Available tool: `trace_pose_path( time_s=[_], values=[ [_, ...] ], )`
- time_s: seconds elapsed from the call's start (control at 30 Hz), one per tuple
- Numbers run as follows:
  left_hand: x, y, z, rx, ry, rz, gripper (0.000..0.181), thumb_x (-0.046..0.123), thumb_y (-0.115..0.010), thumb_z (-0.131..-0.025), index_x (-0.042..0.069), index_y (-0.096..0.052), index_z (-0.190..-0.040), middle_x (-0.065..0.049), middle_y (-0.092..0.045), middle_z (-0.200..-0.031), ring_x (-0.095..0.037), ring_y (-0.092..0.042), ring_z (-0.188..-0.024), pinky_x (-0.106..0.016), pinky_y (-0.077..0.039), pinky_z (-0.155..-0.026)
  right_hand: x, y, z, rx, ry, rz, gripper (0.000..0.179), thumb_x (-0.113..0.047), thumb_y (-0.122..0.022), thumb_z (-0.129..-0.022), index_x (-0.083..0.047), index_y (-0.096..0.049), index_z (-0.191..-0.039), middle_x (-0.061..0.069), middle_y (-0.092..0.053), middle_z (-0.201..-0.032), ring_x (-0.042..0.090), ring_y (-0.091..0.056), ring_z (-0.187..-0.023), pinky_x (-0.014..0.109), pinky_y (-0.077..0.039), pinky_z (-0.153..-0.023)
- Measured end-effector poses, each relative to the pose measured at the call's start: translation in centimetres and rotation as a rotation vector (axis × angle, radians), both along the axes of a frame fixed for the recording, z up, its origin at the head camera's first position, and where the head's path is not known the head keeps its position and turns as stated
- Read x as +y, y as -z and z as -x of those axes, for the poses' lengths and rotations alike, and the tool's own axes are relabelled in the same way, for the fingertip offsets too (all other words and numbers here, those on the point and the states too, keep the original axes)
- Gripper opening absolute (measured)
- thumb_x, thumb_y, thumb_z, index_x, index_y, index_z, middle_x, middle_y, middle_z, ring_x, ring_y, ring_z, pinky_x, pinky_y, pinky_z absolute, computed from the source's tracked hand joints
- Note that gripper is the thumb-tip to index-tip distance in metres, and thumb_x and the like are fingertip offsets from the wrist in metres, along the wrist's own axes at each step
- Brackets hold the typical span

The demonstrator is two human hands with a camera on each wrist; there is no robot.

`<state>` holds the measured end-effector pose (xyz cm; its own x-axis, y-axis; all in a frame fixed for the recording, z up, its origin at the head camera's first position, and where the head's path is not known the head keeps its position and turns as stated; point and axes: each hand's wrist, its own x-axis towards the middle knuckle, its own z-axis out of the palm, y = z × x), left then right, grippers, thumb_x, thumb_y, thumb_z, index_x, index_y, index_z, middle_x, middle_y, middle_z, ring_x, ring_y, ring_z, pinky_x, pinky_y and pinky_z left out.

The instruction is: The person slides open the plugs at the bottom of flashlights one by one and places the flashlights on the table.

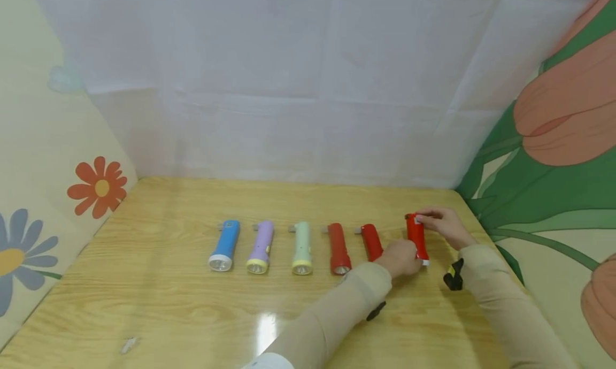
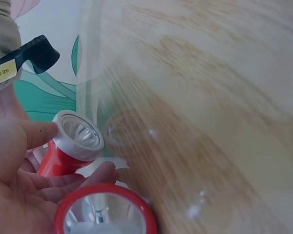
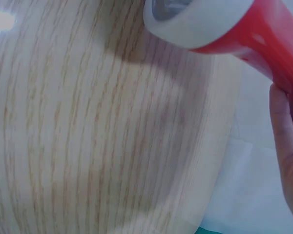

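A red flashlight with a white rim (image 1: 416, 236) is at the right end of a row, held by both hands. My left hand (image 1: 399, 258) pinches it near the lens end; in the left wrist view the thumb touches the white rim (image 2: 68, 144) and the fingers lie below. My right hand (image 1: 446, 227) grips the tail end, its fingertips against the red body (image 3: 268, 41) in the right wrist view. Just left of it lies another red flashlight (image 1: 370, 240), partly hidden by the left hand; its red-rimmed lens (image 2: 105, 214) shows close to the left fingers.
Further left on the wooden table (image 1: 192, 315) lie a red flashlight (image 1: 338, 246), a pale green one (image 1: 302, 246), a purple one (image 1: 262, 243) and a blue one (image 1: 227, 243), lenses toward me. A white sheet (image 1: 289, 117) hangs behind. A small whitish scrap (image 1: 129, 345) is at the front left.
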<state>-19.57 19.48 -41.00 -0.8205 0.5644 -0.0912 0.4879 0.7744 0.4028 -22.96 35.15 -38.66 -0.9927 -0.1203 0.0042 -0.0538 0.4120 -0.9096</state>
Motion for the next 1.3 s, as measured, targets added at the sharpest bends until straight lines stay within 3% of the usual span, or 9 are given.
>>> trace_pose_path(
  time_s=[0.23, 0.5, 0.67, 0.77, 1.0, 1.3],
  values=[
    [0.1, 0.0, 0.2, -0.008, -0.039, -0.007, 0.025, 0.031, -0.057, -0.087, 0.015, -0.057, -0.068, 0.005, -0.049, -0.061, -0.007, -0.045, -0.055, -0.019, -0.036, -0.05, -0.1, -0.1, 0.0, 0.031, -0.001, 0.014, 0.038, -0.008, -0.054, -0.091, 0.022, -0.045, -0.113, -0.011, -0.061, -0.09, 0.002, -0.06, -0.081, 0.02, -0.05, -0.074],
    [0.2, 0.1, 0.2, -0.087, -0.095, -0.073, 0.018, 0.029, -0.061, -0.086, 0.014, -0.057, -0.077, 0.005, -0.049, -0.069, -0.008, -0.045, -0.058, -0.019, -0.036, -0.053, -0.1, -0.3, -0.4, 0.05, 0.036, -0.025, 0.038, -0.011, -0.056, -0.09, 0.019, -0.048, -0.112, -0.014, -0.061, -0.088, 0.001, -0.06, -0.08, 0.024, -0.051, -0.075],
    [0.2, 0.1, 0.3, -0.132, -0.119, -0.121, 0.019, 0.03, -0.066, -0.083, 0.014, -0.056, -0.082, 0.005, -0.048, -0.07, -0.008, -0.045, -0.058, -0.019, -0.037, -0.053, 0.1, -0.5, -0.7, 0.062, 0.013, -0.007, 0.028, -0.013, -0.057, -0.09, 0.005, -0.055, -0.111, -0.014, -0.06, -0.091, 0.001, -0.06, -0.082, 0.022, -0.05, -0.074],
    [0.2, 0.2, 0.4, -0.12, -0.107, -0.117, 0.021, 0.032, -0.067, -0.082, 0.014, -0.056, -0.081, 0.005, -0.048, -0.068, -0.008, -0.045, -0.058, -0.019, -0.036, -0.053, 0.3, -0.6, -0.8, 0.061, -0.011, -0.01, 0.026, -0.014, -0.057, -0.09, -0.001, -0.055, -0.112, -0.016, -0.06, -0.093, 0.001, -0.06, -0.083, 0.02, -0.049, -0.074],
    [0.2, 0.1, 0.3, -0.085, -0.093, -0.098, 0.022, 0.033, -0.069, -0.08, 0.015, -0.057, -0.076, 0.006, -0.049, -0.064, -0.007, -0.045, -0.057, -0.017, -0.035, -0.053, 0.7, -0.8, -1.0, 0.02, -0.021, -0.06, 0.049, -0.021, -0.058, -0.09, 0.015, -0.045, -0.121, -0.017, -0.061, -0.094, 0.001, -0.059, -0.086, 0.022, -0.048, -0.077],
    [0.3, 0.2, 0.3, -0.06, -0.11, -0.085, 0.021, 0.032, -0.069, -0.079, 0.015, -0.057, -0.077, 0.006, -0.05, -0.066, -0.007, -0.045, -0.058, -0.018, -0.035, -0.055, 1.0, -1.3, -1.7, 0.021, -0.022, -0.125, 0.045, -0.024, -0.059, -0.089, 0.009, -0.052, -0.119, -0.019, -0.058, -0.098, 0.0, -0.056, -0.089, 0.022, -0.047, -0.077]
  ],
)
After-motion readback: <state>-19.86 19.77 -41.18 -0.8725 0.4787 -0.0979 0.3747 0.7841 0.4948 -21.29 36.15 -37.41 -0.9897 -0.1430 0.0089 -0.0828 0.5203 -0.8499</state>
